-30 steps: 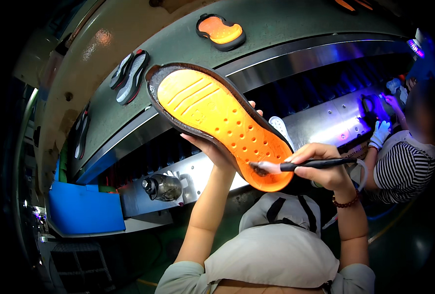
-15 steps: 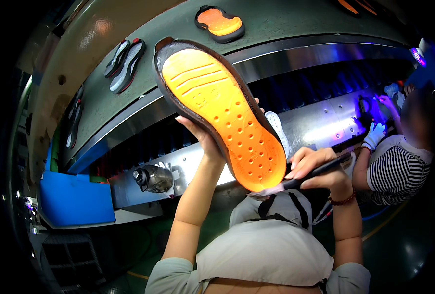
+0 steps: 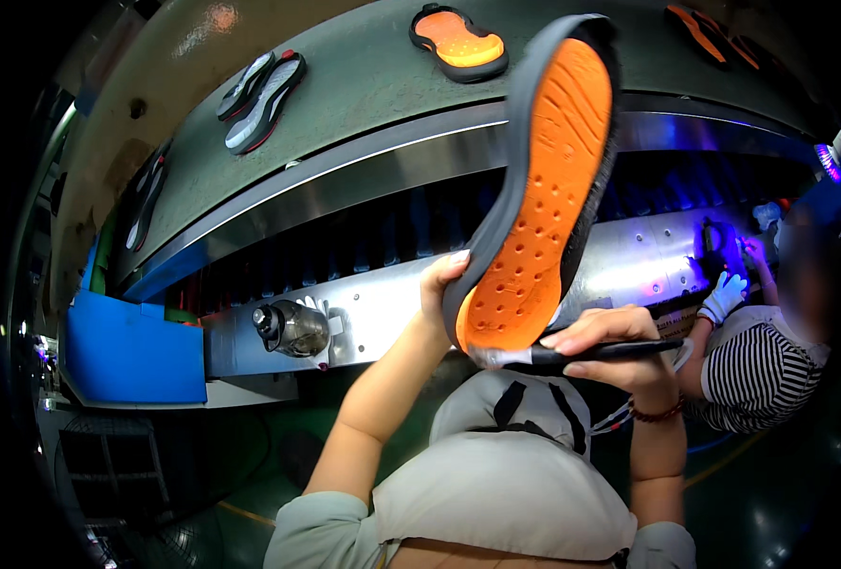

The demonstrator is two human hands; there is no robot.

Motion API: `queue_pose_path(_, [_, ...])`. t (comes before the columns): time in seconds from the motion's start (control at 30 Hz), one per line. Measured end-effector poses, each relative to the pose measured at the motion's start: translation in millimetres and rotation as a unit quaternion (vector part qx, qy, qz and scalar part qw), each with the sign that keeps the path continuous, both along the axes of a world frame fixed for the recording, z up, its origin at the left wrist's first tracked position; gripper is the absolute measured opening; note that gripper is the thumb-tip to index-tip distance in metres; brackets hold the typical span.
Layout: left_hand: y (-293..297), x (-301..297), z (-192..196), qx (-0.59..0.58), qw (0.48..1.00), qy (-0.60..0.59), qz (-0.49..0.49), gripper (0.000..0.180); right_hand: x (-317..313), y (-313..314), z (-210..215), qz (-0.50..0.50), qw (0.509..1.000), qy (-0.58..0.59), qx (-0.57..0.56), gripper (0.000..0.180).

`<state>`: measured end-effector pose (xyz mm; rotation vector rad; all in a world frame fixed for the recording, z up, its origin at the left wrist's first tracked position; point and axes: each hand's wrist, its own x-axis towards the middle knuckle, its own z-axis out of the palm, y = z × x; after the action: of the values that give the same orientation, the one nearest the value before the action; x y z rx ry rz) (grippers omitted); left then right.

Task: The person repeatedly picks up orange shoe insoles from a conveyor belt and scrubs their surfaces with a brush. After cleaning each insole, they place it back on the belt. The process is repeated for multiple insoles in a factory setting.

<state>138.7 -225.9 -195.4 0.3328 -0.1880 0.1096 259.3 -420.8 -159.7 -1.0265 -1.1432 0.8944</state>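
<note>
A shoe sole [image 3: 539, 204] with a dark rim and an orange, dimpled inner face is held up in front of me, tilted with its upper end leaning right. My left hand [image 3: 441, 284] grips its left edge near the lower end; most of those fingers are hidden behind it. Closed around a dark-handled brush, my right hand [image 3: 615, 327] is just right of the sole's lower end. The pale tip of the brush [image 3: 508, 357] touches the rim at that rounded end.
Along the green belt [image 3: 364, 71] lie another orange and black sole [image 3: 458, 43], grey soles [image 3: 267, 102] and orange pieces [image 3: 700, 36]. A dark bottle [image 3: 297, 330] stands on the metal ledge [image 3: 392, 308] beside a blue box [image 3: 136, 351]. At right, a gloved co-worker [image 3: 757, 365] sits near purple light.
The sole has turned clockwise and partly edge-on, its upper end swinging right and up. My right hand has turned the brush flatter, and its tip has moved along the lower rim.
</note>
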Motion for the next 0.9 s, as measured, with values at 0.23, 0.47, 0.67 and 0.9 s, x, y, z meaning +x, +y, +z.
queue_pose_path(0.23, [6, 7, 26, 0.096, 0.955, 0.256, -0.11, 0.046, 22, 7, -2, 0.064, 0.995, -0.078, 0.007, 0.019])
queue_pose_path(0.47, [0, 6, 44, 0.168, 0.875, 0.427, -0.155, 0.046, 39, 7, 24, 0.154, 0.982, -0.107, 0.014, 0.018])
queue_pose_path(0.67, [-2, 4, 37, 0.281, 0.834, 0.424, -0.214, 0.051, 45, 6, 41, 0.287, 0.915, -0.263, -0.103, 0.015])
queue_pose_path(0.9, [2, 2, 41, 0.278, 0.825, 0.452, -0.194, 0.049, 50, -5, 20, 0.207, 0.952, -0.223, -0.034, 0.014])
